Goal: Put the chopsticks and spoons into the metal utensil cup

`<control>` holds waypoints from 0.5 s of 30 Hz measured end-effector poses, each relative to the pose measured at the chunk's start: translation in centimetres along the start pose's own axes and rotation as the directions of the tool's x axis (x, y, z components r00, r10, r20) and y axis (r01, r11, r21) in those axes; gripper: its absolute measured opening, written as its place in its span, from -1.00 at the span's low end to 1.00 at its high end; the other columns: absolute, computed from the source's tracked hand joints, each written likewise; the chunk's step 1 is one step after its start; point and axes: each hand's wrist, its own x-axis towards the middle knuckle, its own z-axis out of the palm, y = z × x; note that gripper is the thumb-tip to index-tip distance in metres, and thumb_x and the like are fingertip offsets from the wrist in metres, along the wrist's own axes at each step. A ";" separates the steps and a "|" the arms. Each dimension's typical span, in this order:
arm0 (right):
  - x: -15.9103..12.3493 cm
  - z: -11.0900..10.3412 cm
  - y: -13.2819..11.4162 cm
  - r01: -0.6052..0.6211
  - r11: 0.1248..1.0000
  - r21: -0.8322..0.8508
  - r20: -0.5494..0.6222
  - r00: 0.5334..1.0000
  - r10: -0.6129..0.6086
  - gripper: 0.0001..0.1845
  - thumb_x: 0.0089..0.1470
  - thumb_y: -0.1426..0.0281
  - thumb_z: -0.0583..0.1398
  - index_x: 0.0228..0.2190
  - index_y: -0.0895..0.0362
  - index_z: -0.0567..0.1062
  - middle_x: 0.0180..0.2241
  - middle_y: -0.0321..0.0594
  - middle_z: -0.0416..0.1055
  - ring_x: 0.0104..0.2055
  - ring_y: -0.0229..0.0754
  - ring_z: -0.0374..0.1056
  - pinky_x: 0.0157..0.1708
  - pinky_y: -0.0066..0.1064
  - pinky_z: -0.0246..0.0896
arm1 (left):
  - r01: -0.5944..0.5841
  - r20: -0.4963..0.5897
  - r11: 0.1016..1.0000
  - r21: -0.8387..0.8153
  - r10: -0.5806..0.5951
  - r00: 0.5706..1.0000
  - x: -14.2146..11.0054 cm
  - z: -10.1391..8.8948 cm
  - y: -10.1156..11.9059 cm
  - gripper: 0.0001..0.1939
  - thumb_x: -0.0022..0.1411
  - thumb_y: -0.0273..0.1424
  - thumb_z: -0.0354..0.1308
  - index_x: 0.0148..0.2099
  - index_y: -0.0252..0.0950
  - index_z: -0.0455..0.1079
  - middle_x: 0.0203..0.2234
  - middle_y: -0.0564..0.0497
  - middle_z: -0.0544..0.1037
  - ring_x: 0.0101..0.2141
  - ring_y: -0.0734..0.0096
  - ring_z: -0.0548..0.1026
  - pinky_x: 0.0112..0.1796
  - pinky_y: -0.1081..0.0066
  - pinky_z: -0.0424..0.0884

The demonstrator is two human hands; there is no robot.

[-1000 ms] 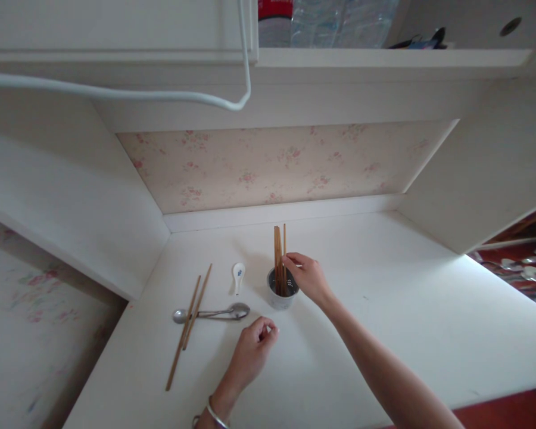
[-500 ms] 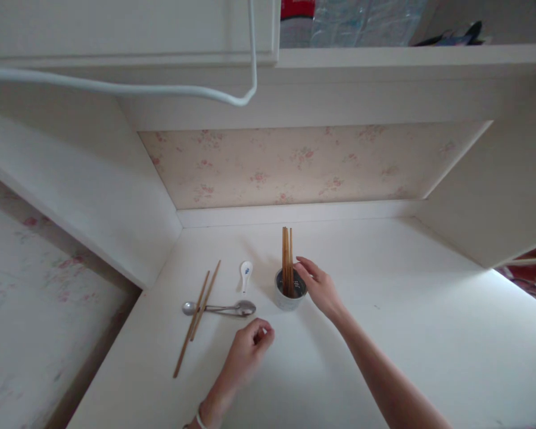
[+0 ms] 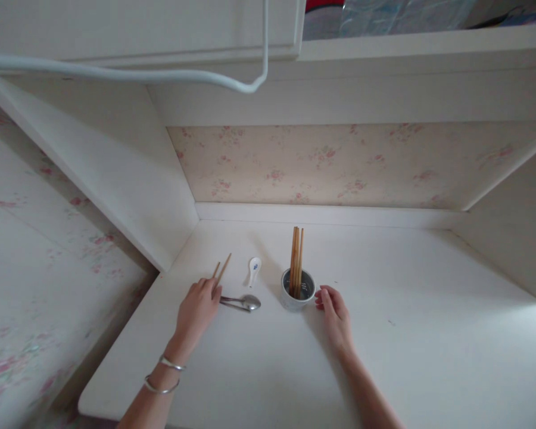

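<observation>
My left hand [image 3: 199, 307] reaches over two wooden chopsticks [image 3: 224, 268] on the white tabletop, its fingers closed around them. Only the chopsticks' far ends show beyond my fingers. Metal spoons [image 3: 251, 302] lie just right of that hand, their left part hidden under it. Behind them rests a small white spoon [image 3: 254, 269] with a blue mark. A metal cup [image 3: 296, 302] with holes inside stands upright, holding several wooden chopsticks [image 3: 295, 262]. Beside its right side is my right hand [image 3: 336, 313], fingers loosely curled and holding nothing; whether the fingertips touch the cup is unclear.
The white tabletop [image 3: 429, 357] meets a flowered back wall [image 3: 321, 164], with white panels at left and right. Overhead are a cabinet door [image 3: 138, 30], a shelf with plastic-wrapped things [image 3: 384, 15] and a hanging white cable [image 3: 161, 75].
My left hand has moved left from in front of the metal spoons onto the loose chopsticks. My right hand has drawn back and down from the cup's rim. The view has shifted slightly left.
</observation>
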 end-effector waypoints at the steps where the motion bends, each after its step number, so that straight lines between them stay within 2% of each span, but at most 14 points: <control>1: 0.0 0.0 0.0 0.004 1.000 -0.009 0.004 1.000 -0.003 -0.58 0.09 0.02 0.13 -0.19 0.09 0.43 -0.34 -0.21 0.45 -0.34 -0.13 0.35 -0.30 -0.30 0.29 | -0.003 0.015 0.999 0.033 0.002 1.000 0.7 0.0 0.3 -0.70 0.32 -0.31 -0.11 -0.13 -0.28 0.42 -0.27 -0.10 0.52 -0.21 0.21 0.46 -0.14 0.32 0.36; 7: 0.0 -0.4 0.2 0.036 0.998 -0.050 0.002 0.999 -0.036 -0.60 0.14 0.05 0.09 -0.17 0.09 0.42 -0.36 -0.20 0.44 -0.39 -0.14 0.33 -0.34 -0.31 0.27 | 0.075 0.168 0.993 0.089 -0.090 0.982 3.5 1.0 1.2 -0.68 0.29 -0.38 -0.09 -0.14 -0.36 0.47 -0.25 -0.20 0.55 -0.21 0.18 0.50 -0.18 0.31 0.38; 11: 0.0 -0.5 0.1 0.063 0.996 -0.064 0.022 0.998 -0.061 -0.62 0.16 0.07 0.08 -0.18 0.09 0.41 -0.37 -0.23 0.43 -0.44 -0.17 0.31 -0.37 -0.33 0.25 | 0.081 0.181 0.994 0.072 -0.093 0.979 4.0 1.5 1.3 -0.67 0.28 -0.43 -0.10 -0.19 -0.42 0.49 -0.28 -0.26 0.56 -0.26 0.16 0.54 -0.22 0.30 0.39; 15: 0.0 -0.4 -0.3 0.063 0.996 -0.059 0.032 0.998 -0.061 -0.64 0.18 0.08 0.07 -0.20 0.08 0.42 -0.39 -0.26 0.42 -0.46 -0.20 0.29 -0.40 -0.35 0.23 | 0.072 0.158 0.996 0.044 -0.079 0.984 4.2 0.2 1.8 -0.66 0.30 -0.42 -0.13 -0.17 -0.37 0.49 -0.29 -0.21 0.58 -0.27 0.18 0.55 -0.24 0.32 0.38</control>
